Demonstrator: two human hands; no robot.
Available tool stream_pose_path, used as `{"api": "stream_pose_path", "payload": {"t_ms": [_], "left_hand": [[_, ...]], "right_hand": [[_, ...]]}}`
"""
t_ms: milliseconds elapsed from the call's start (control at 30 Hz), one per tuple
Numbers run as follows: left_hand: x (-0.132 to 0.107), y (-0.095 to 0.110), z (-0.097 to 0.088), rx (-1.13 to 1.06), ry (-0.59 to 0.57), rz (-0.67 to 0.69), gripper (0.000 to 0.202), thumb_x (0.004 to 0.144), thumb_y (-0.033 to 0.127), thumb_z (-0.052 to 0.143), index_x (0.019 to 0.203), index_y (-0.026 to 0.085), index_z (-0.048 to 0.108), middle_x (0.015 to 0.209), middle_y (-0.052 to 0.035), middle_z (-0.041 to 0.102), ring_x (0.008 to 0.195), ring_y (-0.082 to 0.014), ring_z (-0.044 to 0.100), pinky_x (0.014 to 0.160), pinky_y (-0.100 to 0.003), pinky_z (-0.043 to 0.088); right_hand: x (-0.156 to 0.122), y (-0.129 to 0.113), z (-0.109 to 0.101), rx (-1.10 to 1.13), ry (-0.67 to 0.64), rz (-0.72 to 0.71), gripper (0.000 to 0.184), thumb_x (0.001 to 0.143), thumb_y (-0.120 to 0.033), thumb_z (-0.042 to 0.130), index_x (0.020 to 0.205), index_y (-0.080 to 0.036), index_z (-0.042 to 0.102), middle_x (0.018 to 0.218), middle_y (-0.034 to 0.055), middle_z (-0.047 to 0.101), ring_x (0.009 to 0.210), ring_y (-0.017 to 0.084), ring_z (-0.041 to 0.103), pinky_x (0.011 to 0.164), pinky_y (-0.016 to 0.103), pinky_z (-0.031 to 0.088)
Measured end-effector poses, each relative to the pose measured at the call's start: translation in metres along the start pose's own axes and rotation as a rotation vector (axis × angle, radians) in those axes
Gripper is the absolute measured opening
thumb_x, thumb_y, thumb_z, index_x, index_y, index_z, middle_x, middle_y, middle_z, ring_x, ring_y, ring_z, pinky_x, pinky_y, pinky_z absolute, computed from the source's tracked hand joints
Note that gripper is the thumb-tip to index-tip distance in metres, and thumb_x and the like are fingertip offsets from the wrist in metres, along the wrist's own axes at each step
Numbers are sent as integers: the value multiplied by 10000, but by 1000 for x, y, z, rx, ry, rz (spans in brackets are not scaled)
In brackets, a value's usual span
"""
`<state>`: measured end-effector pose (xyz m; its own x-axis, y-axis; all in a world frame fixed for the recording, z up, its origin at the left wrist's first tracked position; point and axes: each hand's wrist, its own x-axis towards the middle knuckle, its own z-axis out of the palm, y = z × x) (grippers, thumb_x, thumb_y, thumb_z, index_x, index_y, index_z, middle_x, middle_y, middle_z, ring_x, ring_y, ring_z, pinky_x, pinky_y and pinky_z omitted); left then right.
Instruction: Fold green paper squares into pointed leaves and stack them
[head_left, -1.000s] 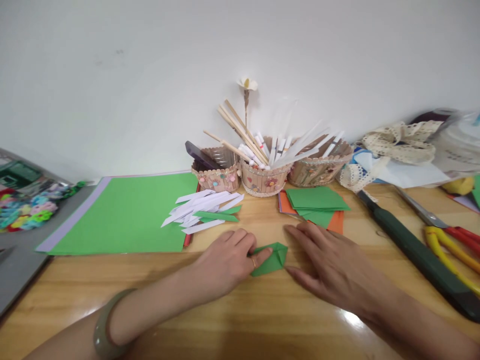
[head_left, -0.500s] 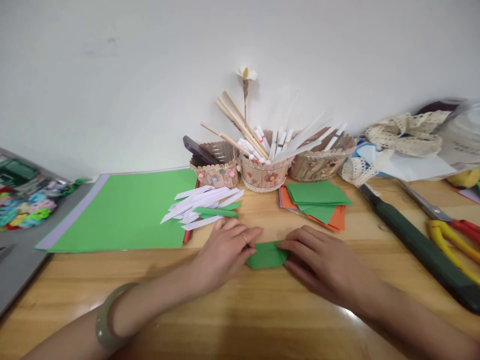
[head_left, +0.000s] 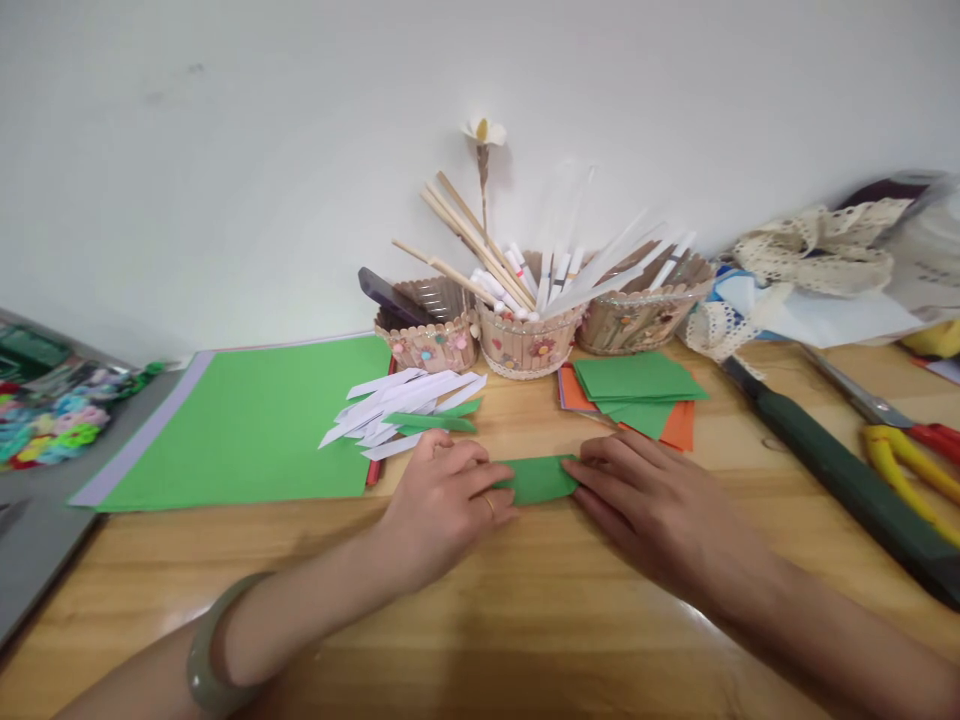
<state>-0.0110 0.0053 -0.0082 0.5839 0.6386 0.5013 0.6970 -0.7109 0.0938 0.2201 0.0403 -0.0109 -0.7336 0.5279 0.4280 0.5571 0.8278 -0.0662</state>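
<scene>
A small folded piece of green paper (head_left: 537,480) lies between my hands, just above the wooden table. My left hand (head_left: 450,500), with a ring on one finger, grips its left end with curled fingers. At the right end, the fingers of my right hand (head_left: 645,500) pinch the paper near its upper corner. Both thumbs are largely hidden. Behind my left hand sits a heap of white and green paper strips (head_left: 412,408). Beyond my right hand is a stack of green and orange paper pieces (head_left: 637,385).
Large green sheets (head_left: 255,425) lie at the left. Against the wall stand decorated baskets (head_left: 532,345) with sticks and markers. To the right are a dark green-handled tool (head_left: 832,465), scissors (head_left: 862,390), yellow handles (head_left: 900,465) and lace ribbon (head_left: 825,245).
The green paper has moved slightly away from me and looks narrower from front to back. My left hand has turned, its fingers now lying further over the paper's left end.
</scene>
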Motion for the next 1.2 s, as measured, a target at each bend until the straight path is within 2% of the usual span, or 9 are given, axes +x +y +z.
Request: {"api": "stream_pose_path", "payload": {"t_ms": [233, 333, 467, 600, 700, 833, 967, 1200], "left_hand": [[3, -2, 0, -64, -20, -87, 179, 900, 308, 562, 795, 216, 674, 882, 19, 720, 815, -154, 573, 735, -351, 291], [4, -5, -1, -132, -22, -104, 181, 898, 324, 564, 797, 209, 661, 885, 22, 721, 812, -150, 583, 772, -364, 279], [5, -11, -4, -223, -99, -137, 157, 859, 347, 615, 828, 195, 641, 913, 14, 717, 856, -170, 575, 780, -368, 256], [6, -13, -4, -317, -139, -229, 58, 831, 233, 660, 781, 210, 641, 902, 46, 718, 848, -164, 564, 762, -362, 240], [7, -11, -2, -347, -166, -338, 75, 793, 184, 691, 741, 217, 648, 887, 56, 719, 838, -167, 565, 766, -370, 244], [10, -8, -1, -355, -208, -465, 108, 735, 167, 729, 679, 213, 649, 874, 59, 716, 833, -176, 558, 774, -381, 280], [11, -5, -3, -371, -208, -518, 127, 692, 168, 761, 660, 217, 648, 881, 72, 715, 849, -178, 556, 774, -381, 289], [12, -2, -1, -396, -208, -610, 103, 744, 185, 730, 691, 251, 671, 888, 87, 714, 845, -171, 542, 761, -374, 276]], "right_hand": [[-6, -1, 4, 105, -5, -14, 201, 913, -175, 433, 966, -158, 626, 878, 75, 625, 800, 179, 571, 700, 323, 477], [-3, -2, 5, 168, 5, 50, 183, 917, -192, 436, 882, -156, 613, 807, 66, 622, 760, 170, 566, 673, 306, 471], [0, 0, 7, 276, -27, 86, 197, 918, -192, 443, 808, -163, 603, 790, 63, 606, 745, 163, 549, 660, 297, 465], [-1, 3, 10, 359, -25, 104, 187, 918, -181, 448, 808, -158, 598, 789, 61, 601, 759, 163, 538, 674, 307, 459], [-1, 4, 11, 388, -43, 130, 179, 914, -181, 453, 816, -163, 603, 796, 60, 602, 759, 162, 541, 671, 305, 460], [0, 6, 9, 432, -51, 166, 165, 899, -192, 481, 791, -170, 604, 777, 49, 602, 724, 154, 550, 639, 284, 459], [2, 8, 7, 491, -58, 241, 130, 873, -200, 527, 764, -179, 595, 763, 38, 609, 719, 152, 565, 641, 276, 457], [9, 5, 1, 491, -150, 283, 157, 889, -211, 481, 766, -181, 574, 774, 41, 592, 727, 161, 561, 640, 283, 447]]}}
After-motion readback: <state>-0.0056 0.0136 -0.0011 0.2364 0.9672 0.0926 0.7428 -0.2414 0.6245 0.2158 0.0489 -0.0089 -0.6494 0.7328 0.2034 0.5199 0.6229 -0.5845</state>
